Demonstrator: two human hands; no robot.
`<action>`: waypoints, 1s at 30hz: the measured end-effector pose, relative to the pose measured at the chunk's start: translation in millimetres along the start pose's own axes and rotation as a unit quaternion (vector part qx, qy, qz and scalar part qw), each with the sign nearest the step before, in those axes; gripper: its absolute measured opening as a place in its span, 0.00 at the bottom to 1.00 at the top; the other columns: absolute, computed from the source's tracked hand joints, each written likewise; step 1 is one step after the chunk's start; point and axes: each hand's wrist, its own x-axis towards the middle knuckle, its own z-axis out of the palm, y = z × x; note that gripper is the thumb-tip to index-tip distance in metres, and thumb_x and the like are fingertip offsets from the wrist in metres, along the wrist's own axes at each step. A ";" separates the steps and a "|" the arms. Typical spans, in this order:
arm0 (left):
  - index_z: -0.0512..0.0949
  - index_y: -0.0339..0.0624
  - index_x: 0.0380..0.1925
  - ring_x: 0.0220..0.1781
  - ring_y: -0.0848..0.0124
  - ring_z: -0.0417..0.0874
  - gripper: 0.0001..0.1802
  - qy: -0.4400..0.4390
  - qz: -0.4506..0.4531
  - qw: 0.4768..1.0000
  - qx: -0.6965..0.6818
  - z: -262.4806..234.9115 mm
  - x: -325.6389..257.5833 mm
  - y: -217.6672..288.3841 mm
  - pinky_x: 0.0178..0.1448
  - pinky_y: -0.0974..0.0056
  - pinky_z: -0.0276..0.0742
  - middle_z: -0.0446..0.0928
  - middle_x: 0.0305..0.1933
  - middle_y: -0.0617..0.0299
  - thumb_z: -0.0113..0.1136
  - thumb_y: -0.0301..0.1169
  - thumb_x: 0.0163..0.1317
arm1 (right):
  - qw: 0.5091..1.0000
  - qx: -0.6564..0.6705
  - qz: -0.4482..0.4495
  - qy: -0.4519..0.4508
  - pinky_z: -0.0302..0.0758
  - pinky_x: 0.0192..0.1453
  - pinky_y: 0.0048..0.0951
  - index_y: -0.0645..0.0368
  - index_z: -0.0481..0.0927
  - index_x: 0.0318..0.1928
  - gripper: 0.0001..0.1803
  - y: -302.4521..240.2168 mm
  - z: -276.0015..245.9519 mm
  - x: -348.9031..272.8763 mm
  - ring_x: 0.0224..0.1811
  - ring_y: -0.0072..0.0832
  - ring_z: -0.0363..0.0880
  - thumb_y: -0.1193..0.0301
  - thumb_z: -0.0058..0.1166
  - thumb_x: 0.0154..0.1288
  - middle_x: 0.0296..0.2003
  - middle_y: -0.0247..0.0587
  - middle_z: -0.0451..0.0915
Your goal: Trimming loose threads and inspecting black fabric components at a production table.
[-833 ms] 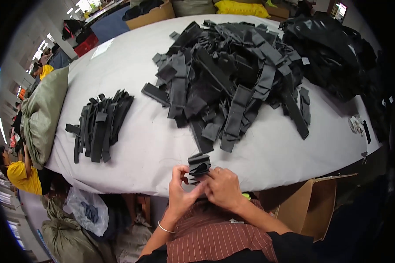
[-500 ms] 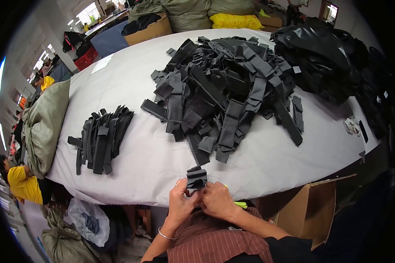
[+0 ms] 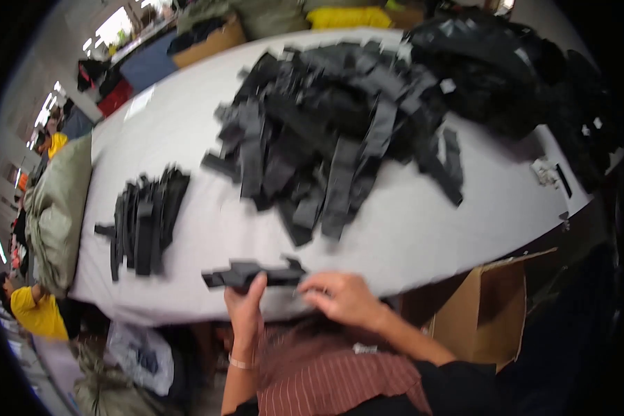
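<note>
crosswise at the near edge of the white cloth-covered table (image 3: 464, 208), a short bundle of flat black fabric strips (image 3: 253, 274) lies with its long axis left to right, pinched at mid-length by the left hand (image 3: 246, 308). the right hand (image 3: 343, 298) rests curled at its right end; whether it grips is unclear. beyond lie a small sorted stack of black strips (image 3: 142, 218) to the left and a large loose heap of black strips (image 3: 340, 125), both well apart.

Head-worn fisheye (single view), steeply down over table (image 3: 187, 229)

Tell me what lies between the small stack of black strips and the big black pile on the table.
Only bare grey table shows between the small stack and the big pile, in the head view.
</note>
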 end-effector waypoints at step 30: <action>0.80 0.36 0.33 0.33 0.81 0.77 0.09 -0.002 0.008 0.998 0.069 5.9 -9.8 -21.8 0.39 0.75 0.72 0.80 0.33 0.65 0.70 0.26 0.54 | 0.994 -0.082 0.066 0.035 0.71 0.28 0.32 0.53 0.83 0.33 0.06 7.5 4.5 -9.8 0.24 0.34 0.78 0.67 0.61 0.57 0.25 0.34 0.80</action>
